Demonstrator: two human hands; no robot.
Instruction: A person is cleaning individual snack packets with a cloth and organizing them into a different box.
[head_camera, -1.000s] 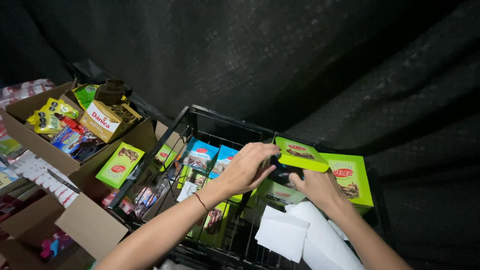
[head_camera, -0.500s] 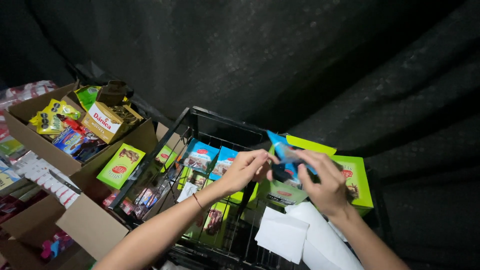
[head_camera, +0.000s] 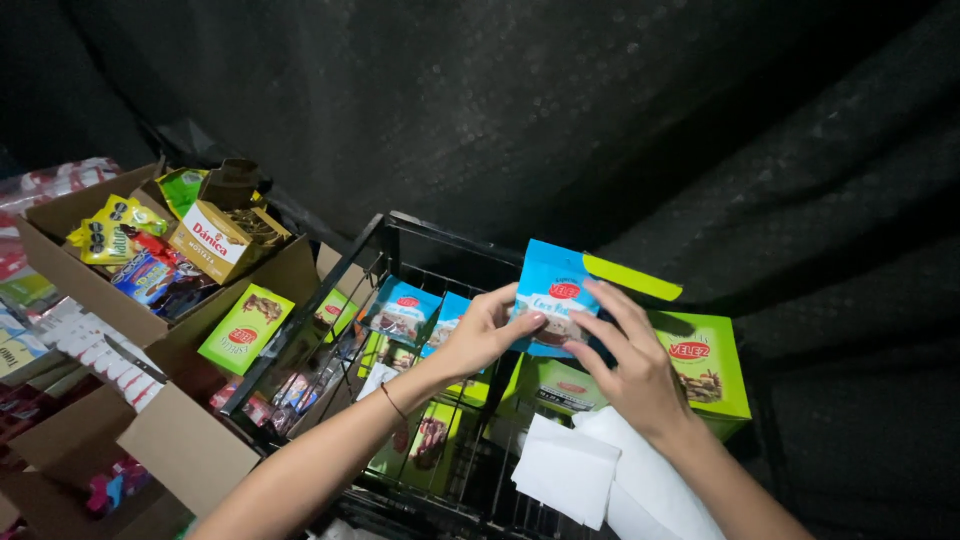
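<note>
Held upright over a black wire basket (head_camera: 400, 232): a blue flat cardboard packet (head_camera: 553, 290) with a red oval mark, pinched at its left edge by the left hand (head_camera: 487, 330), fingers curled narrow around that edge. Backed and steadied from the right by the right hand (head_camera: 628, 365), fingers spread long across the packet's lower face (thumb hidden behind, so cannot tell how tightly). Just behind the blue packet, a lime-green flat box (head_camera: 632, 279), only its top strip showing. Standing in the basket's left part, two more small blue packets (head_camera: 402, 310), with green packets below them. To the right, touching the right wrist area, a bright green carton (head_camera: 705, 365). Below the right forearm, folded white paper sheets (head_camera: 568, 468). Off to the left, well apart, an open brown cardboard box (head_camera: 70, 275) crammed with yellow, tan and blue snack packs.
</note>
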